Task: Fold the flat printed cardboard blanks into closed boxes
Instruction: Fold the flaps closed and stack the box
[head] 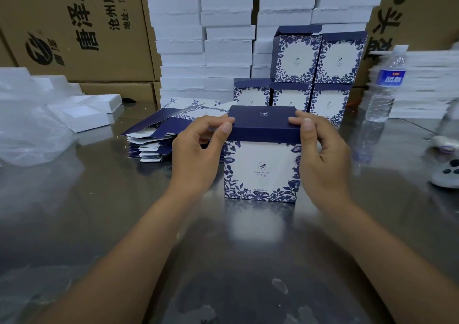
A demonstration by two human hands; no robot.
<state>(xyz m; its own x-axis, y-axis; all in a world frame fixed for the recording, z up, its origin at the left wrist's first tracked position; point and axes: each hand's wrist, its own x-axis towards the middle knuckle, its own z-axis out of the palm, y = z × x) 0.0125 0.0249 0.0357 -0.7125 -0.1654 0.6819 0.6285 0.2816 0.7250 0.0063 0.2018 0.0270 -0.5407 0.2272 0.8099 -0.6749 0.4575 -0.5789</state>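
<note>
left hand (198,156) grip: thumb and fingers pinch box (261,172) top edge | right hand (323,158) grip: pinches opposite top edge

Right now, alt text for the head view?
The left hand and right hand pinch the navy top of an upright floral box on a steel table. Flat blanks lie behind left; five stacked boxes and a water bottle stand behind right.

The left hand (198,154) covers part of the pile of flat blanks (149,128), the box (262,169) hides the bottoms of the folded boxes (289,97) behind it, its small print is too tiny to read, and the white thing (440,179) at the right edge is blurry and cut off.
</note>
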